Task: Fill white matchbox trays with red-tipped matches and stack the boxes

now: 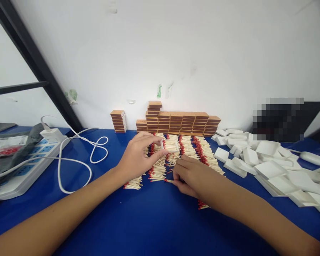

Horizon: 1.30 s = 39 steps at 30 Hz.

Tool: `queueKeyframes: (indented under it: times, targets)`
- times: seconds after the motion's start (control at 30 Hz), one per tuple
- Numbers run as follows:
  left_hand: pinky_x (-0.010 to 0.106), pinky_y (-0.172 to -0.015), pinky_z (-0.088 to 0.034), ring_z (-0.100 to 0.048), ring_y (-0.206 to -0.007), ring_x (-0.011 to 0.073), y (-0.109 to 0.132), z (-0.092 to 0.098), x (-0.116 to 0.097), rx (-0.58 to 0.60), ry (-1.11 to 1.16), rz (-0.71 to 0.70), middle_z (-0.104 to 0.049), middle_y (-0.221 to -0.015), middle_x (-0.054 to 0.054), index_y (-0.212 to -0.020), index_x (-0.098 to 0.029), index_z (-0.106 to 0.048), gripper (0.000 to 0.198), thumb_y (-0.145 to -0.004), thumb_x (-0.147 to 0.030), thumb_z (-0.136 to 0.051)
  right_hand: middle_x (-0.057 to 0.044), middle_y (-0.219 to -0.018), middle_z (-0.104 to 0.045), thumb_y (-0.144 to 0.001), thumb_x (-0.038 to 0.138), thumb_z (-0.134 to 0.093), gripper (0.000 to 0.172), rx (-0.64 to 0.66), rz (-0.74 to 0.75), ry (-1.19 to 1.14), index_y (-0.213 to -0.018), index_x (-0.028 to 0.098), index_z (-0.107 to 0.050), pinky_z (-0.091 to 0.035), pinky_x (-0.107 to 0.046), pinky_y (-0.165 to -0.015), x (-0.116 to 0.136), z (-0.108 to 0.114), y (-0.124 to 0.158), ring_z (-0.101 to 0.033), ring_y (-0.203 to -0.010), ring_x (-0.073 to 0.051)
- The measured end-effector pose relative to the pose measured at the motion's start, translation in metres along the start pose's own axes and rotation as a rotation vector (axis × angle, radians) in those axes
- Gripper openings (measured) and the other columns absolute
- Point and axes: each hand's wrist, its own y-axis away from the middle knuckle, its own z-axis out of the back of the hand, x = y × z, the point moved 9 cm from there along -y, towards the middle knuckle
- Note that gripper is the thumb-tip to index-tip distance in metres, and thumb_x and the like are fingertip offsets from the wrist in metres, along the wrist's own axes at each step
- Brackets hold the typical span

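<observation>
My left hand (138,154) holds a small white matchbox tray (171,145) filled with matches, pinched between thumb and fingers above the match rows. My right hand (193,176) rests on the blue table, fingers curled and pinching a few red-tipped matches (168,180) from the pile. Rows of loose matches (199,151) lie spread on the table between and beyond both hands.
Brown matchbox stacks (181,123) line the white wall, with a separate small stack (119,121) to the left. A heap of empty white trays (272,163) lies right. A power strip (23,167) and looped white cable (77,160) sit left. A white mouse (312,158) is far right.
</observation>
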Motion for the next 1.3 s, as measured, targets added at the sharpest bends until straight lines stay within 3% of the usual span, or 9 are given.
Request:
queueKeyframes:
  times: [0.17,0.4,0.57,0.77,1.3]
  targets:
    - [0.041,-0.096,-0.061,-0.071,-0.106,0.0219,0.0,0.002,0.0,-0.013,-0.008,-0.007,-0.078,-0.111,0.009,-0.118,-0.02,-0.077,0.033,-0.091,-0.039,-0.083,-0.005,-0.075,-0.065,-0.077,0.007,-0.072,0.021,-0.032,-0.009,-0.024,-0.071,0.02,-0.057,-0.044,-0.031,-0.07,-0.004,-0.005,-0.002,-0.06,-0.08,-0.021]
    - [0.042,-0.096,-0.061,-0.071,-0.108,0.0225,0.001,0.001,0.001,0.0,-0.001,-0.002,-0.078,-0.113,0.009,-0.12,-0.02,-0.076,0.034,-0.091,-0.037,-0.083,-0.005,-0.084,-0.064,-0.094,0.013,-0.064,0.015,-0.025,-0.066,-0.241,-0.083,0.021,-0.059,-0.045,-0.031,-0.07,-0.02,0.031,0.004,-0.058,-0.079,-0.02]
    - [0.041,-0.094,-0.061,-0.071,-0.105,0.0226,-0.001,0.001,0.002,0.002,-0.017,0.002,-0.078,-0.111,0.009,-0.118,-0.021,-0.076,0.033,-0.092,-0.04,-0.082,-0.004,-0.088,-0.063,-0.101,0.019,-0.057,0.016,-0.002,-0.128,-0.346,-0.086,0.022,-0.06,-0.047,-0.033,-0.075,-0.029,0.044,0.007,-0.058,-0.083,-0.019]
    - [0.041,-0.096,-0.06,-0.07,-0.107,0.0229,-0.001,-0.001,0.002,0.021,-0.017,-0.008,-0.078,-0.112,0.009,-0.12,-0.019,-0.076,0.036,-0.091,-0.04,-0.083,-0.004,-0.091,-0.063,-0.106,0.035,-0.056,0.022,-0.081,-0.152,-0.323,-0.089,0.022,-0.061,-0.044,-0.034,-0.078,-0.044,0.048,0.008,-0.056,-0.088,-0.021]
    - [0.043,-0.096,-0.06,-0.07,-0.106,0.0238,0.001,-0.004,0.001,0.05,0.015,-0.004,-0.078,-0.109,0.01,-0.117,-0.021,-0.077,0.034,-0.091,-0.041,-0.082,-0.003,-0.084,-0.064,-0.104,0.034,-0.057,0.02,-0.238,-0.165,-0.333,-0.089,0.023,-0.062,-0.043,-0.034,-0.074,-0.048,0.067,0.007,-0.055,-0.08,-0.019]
